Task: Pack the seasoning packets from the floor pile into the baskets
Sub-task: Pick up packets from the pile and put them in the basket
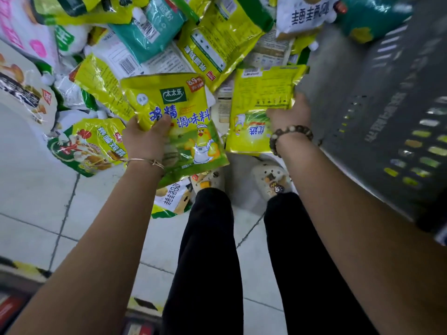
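My left hand grips a yellow seasoning packet with blue lettering and a cartoon chick, thumb on its front, lifted above the floor. My right hand holds a second yellow packet, back side up, beside the grey basket at the right. A pile of packets, yellow, teal and white, covers the floor ahead of both hands. Through the basket's slotted wall, coloured packets show faintly.
My legs in black trousers and pale clogs stand between the pile and me. A white and green packet lies by my left foot. A rooster-print packet sits at the left. Grey floor tiles spread to the left.
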Tool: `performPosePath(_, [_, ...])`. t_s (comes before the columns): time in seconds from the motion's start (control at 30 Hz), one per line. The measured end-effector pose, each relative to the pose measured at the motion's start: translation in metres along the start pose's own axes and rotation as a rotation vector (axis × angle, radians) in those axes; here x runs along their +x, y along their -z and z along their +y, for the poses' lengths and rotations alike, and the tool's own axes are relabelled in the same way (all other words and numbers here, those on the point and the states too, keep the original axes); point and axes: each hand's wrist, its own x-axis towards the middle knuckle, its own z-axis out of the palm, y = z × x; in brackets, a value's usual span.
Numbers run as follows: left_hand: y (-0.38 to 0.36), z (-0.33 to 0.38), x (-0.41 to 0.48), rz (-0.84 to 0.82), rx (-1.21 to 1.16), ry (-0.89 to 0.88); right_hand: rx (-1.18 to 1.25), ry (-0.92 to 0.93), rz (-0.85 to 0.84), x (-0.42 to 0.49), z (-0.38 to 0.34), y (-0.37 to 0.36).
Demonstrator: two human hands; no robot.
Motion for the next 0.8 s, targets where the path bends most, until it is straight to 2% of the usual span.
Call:
performPosePath(0.1, [0.003, 0.026, -0.027, -0.012, 0.031, -0.053, 0.156, 0.100, -0.035, -0.028, -0.018, 0.045])
performPosePath(0.27, [0.006, 0.075, -0.083, -0.074, 0.047, -0.172, 0.139, 0.226, -0.039, -0.065, -0.049, 0.121])
performPosePath(0.4, [0.003, 0.114, -0.132, -0.122, 0.092, -0.288, 0.231, 0.245, -0.001, -0.084, -0.065, 0.184])
performPosePath(0.6, [-0.019, 0.158, -0.202, -0.174, 0.064, -0.355, 0.334, 0.258, 0.001, -0.098, -0.054, 0.276])
performPosePath(0.7, [-0.041, 0.170, -0.237, -0.250, 0.091, -0.383, 0.410, 0.281, 0.084, -0.100, -0.036, 0.321])
performPosePath(0.8, [-0.072, 0.173, -0.268, -0.319, 0.076, -0.388, 0.370, 0.299, 0.215, -0.093, -0.013, 0.363])
